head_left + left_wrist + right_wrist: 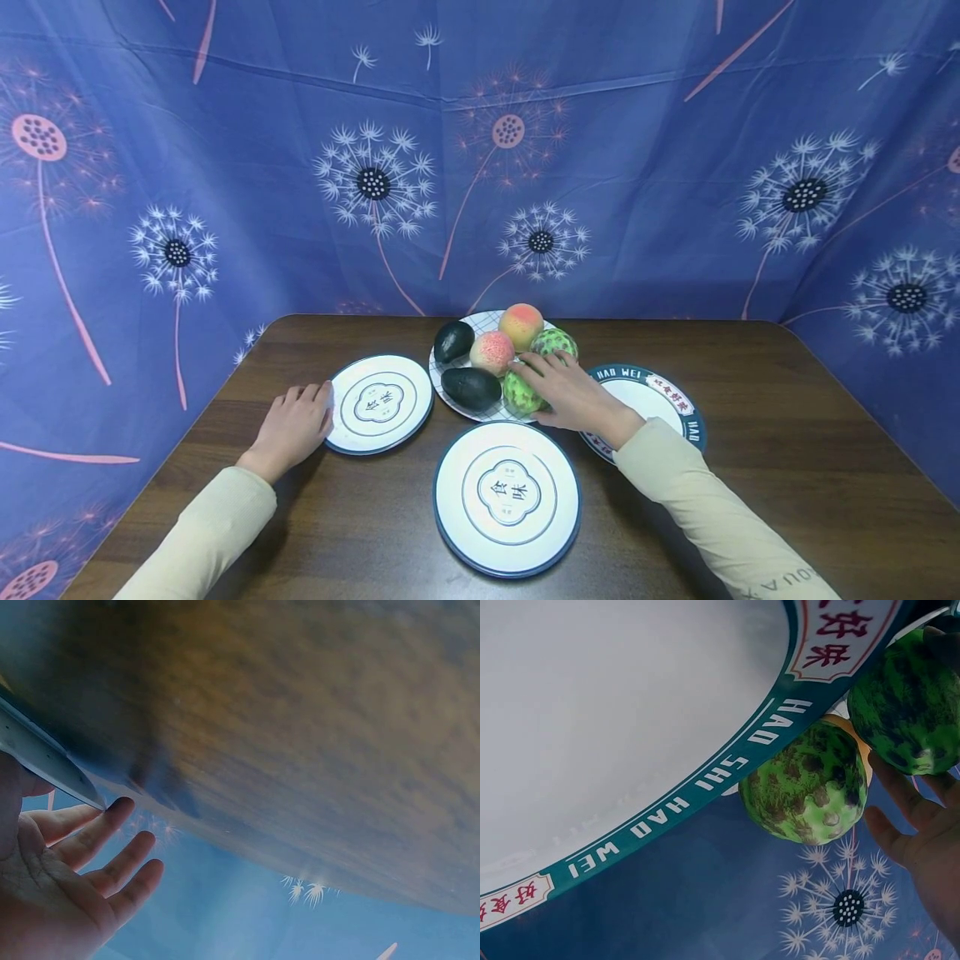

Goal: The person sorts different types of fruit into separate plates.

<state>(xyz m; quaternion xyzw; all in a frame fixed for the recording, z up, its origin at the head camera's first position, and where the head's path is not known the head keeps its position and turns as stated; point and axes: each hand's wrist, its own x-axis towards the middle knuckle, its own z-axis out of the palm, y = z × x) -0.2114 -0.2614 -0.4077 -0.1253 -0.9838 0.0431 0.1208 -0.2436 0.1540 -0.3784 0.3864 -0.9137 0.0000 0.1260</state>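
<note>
My right hand (566,392) reaches over the fruit plate (441,385) and grips the nearer green, knobbly custard apple (520,396), thumb on its near side and fingers across its far side. In the right wrist view the fingers touch this custard apple (907,712), and a second custard apple (806,787) sits beside it. My left hand (292,421) is at the outer edge of the left white plate (401,383). Spread, slightly bent fingers show in the left wrist view, around the rim of that plate (45,761).
Two peaches (492,353) and two dark oval fruits like avocados (471,389) share the fruit plate. A blue-rimmed white plate (551,467) lies at front centre. Partly under my right forearm is a green-rimmed plate (693,429). Blue dandelion cloth (637,250) hangs behind the wooden table (780,467).
</note>
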